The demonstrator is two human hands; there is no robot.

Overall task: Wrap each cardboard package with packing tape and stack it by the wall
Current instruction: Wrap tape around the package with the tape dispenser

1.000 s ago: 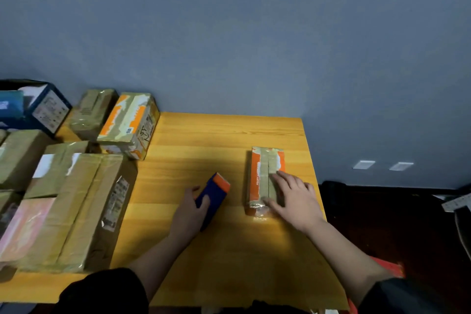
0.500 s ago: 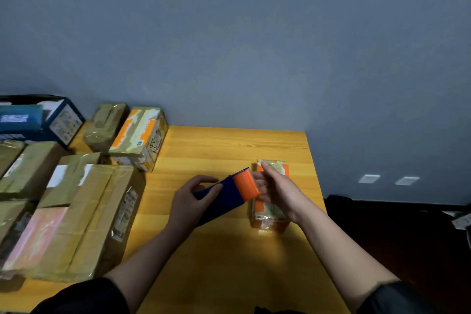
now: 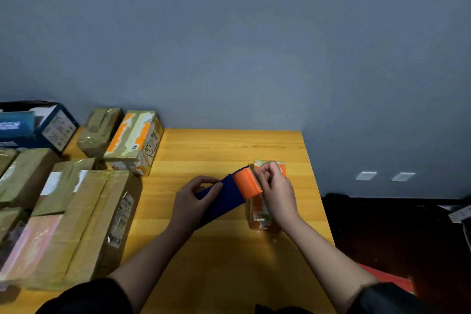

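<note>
A small orange and tan package (image 3: 260, 216), partly covered in clear tape, lies on the wooden table (image 3: 229, 257) near its right edge. My left hand (image 3: 195, 200) grips a blue tape dispenser (image 3: 224, 199) with an orange cutter head (image 3: 247, 183), held up just left of the package. My right hand (image 3: 276, 188) hovers over the package with fingers curled at the cutter's toothed edge, pinching at the tape end there. The tape itself is too thin to make out. My right hand hides much of the package's top.
Several taped cardboard packages (image 3: 76, 216) crowd the table's left side. An orange-patterned box (image 3: 135, 139) and a tan parcel (image 3: 100, 130) stand by the blue-grey wall (image 3: 254, 58). A dark blue box (image 3: 38, 125) sits at far left. Dark floor lies right of the table.
My left hand lifted the dispenser off the table and swung its orange head toward the package. My right hand left the package top and came up to the cutter edge.
</note>
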